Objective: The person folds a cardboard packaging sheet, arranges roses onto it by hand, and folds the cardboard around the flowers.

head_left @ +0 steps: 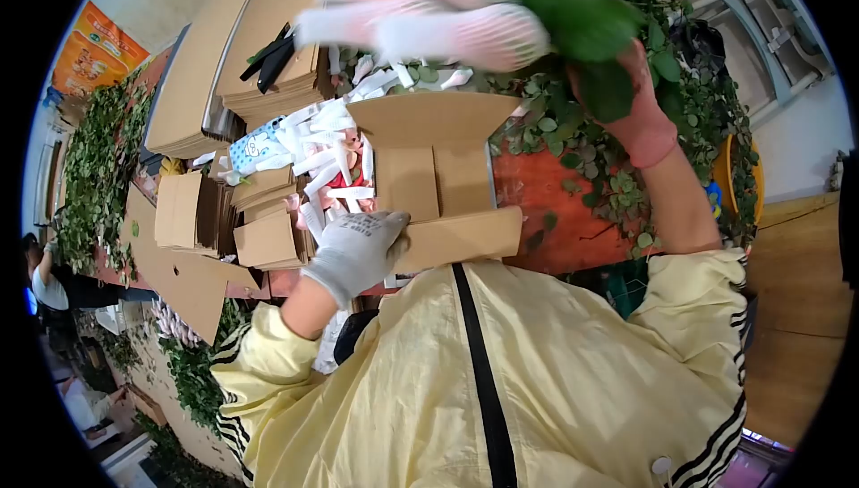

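In a pale knitted glove with print on it, my left hand (353, 251) is closed on the near flap of an open cardboard box (403, 179). The inside of the box shows bare brown panels. My right hand (640, 117), in a pink glove, is partly covered by leaves and grips a bunch of roses (456, 27) by the stem end. Blurred by motion, the bunch is held up above the far side of the box. Its pink heads sit in white net sleeves and point left.
White net sleeves (327, 161) lie heaped left of the box, with a blue patterned phone (255, 146) beside them. Folded cartons (192, 211) and cardboard stacks (206, 67) stand left, with a black tool (271, 60). Leafy stems (617, 188) cover the red table (546, 193) at right.
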Tool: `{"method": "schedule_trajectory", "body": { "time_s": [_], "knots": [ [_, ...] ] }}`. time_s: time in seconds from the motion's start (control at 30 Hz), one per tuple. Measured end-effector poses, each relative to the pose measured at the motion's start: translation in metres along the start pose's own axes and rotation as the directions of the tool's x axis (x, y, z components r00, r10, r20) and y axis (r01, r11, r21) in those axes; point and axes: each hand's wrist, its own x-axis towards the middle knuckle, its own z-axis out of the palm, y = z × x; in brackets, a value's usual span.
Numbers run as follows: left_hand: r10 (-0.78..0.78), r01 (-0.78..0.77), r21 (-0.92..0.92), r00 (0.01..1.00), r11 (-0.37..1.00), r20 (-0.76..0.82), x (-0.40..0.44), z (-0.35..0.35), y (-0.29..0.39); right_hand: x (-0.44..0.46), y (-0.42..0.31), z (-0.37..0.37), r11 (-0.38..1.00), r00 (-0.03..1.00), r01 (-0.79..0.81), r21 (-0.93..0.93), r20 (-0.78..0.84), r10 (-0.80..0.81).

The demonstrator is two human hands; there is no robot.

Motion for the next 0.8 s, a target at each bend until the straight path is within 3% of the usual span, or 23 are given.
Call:
{"method": "schedule_trajectory", "body": {
  "time_s": [0.03, 0.1, 0.23, 0.27, 0.3, 0.37, 0.4, 0.43, 0.5, 0.53, 0.6, 0.67, 0.7, 0.73, 0.77, 0.8],
  "knots": [
    [-0.094, 0.094, -0.017, 0.996, 0.995, 0.000, 0.002, 0.012, -0.004, 0.011, -0.012, 0.000, 0.998, 0.990, 0.032, 0.048, 0.137, -0.038],
    [-0.057, 0.058, 0.034, 0.998, 0.998, -0.027, 0.004, 0.024, -0.009, 0.034, -0.043, 0.002, 0.985, 0.909, 0.074, 0.155, 0.395, -0.130],
    [-0.028, 0.032, 0.132, 0.999, 0.991, -0.030, 0.004, 0.020, -0.008, 0.038, -0.090, 0.017, 0.956, 0.564, 0.026, 0.293, 0.785, -0.256],
    [-0.024, 0.028, 0.099, 0.999, 0.995, -0.036, 0.004, 0.025, -0.011, 0.004, -0.090, 0.034, 0.941, 0.726, 0.132, 0.311, 0.616, -0.306],
    [-0.026, 0.029, 0.088, 0.999, 0.996, -0.032, 0.005, 0.026, -0.013, -0.011, -0.087, 0.036, 0.939, 0.719, 0.134, 0.316, 0.621, -0.312],
    [0.035, -0.029, 0.063, 0.995, 0.998, -0.089, 0.006, 0.030, -0.017, -0.022, -0.090, 0.031, 0.947, 0.857, 0.222, 0.233, 0.417, -0.303],
    [0.154, -0.112, 0.137, 0.920, 0.984, -0.359, 0.005, 0.035, -0.020, -0.017, -0.096, 0.028, 0.962, 0.606, 0.009, 0.272, 0.764, -0.221],
    [0.152, -0.116, 0.123, 0.927, 0.986, -0.344, 0.003, 0.035, -0.019, -0.011, -0.093, 0.023, 0.960, 0.593, -0.002, 0.281, 0.773, -0.225],
    [0.028, -0.025, 0.040, 0.997, 0.999, -0.070, 0.007, 0.027, -0.018, 0.001, -0.079, 0.013, 0.858, 0.760, -0.256, 0.445, 0.641, -0.105],
    [0.039, -0.038, 0.048, 0.999, 0.998, -0.027, 0.008, 0.022, -0.017, 0.005, -0.070, 0.005, 0.771, 0.813, -0.362, 0.524, 0.583, -0.014],
    [0.067, -0.064, 0.036, 0.992, 0.997, -0.110, 0.007, 0.022, -0.018, 0.006, -0.048, -0.018, 0.555, 0.852, -0.508, 0.659, 0.479, 0.212],
    [0.076, -0.076, 0.003, 0.990, 0.997, -0.118, 0.011, 0.023, -0.017, 0.004, -0.020, -0.040, 0.452, 0.839, -0.543, 0.707, 0.432, 0.332],
    [0.076, -0.074, 0.015, 0.989, 0.997, -0.127, 0.012, 0.023, -0.016, 0.001, -0.003, -0.051, 0.805, 0.892, -0.299, 0.512, 0.450, 0.046],
    [0.068, -0.065, 0.031, 0.988, 0.997, -0.137, 0.010, 0.024, -0.018, 0.002, -0.001, -0.051, 0.913, 0.864, -0.124, 0.389, 0.495, -0.093],
    [0.154, -0.163, 0.002, 0.928, 0.987, -0.338, 0.007, 0.038, -0.028, 0.004, 0.001, -0.051, 0.955, 0.817, 0.087, 0.282, 0.529, -0.231],
    [0.108, -0.146, -0.101, 0.944, 0.984, -0.311, 0.004, 0.043, -0.027, 0.007, -0.010, -0.045, 0.949, 0.769, 0.027, 0.314, 0.601, -0.221]
  ]
}}
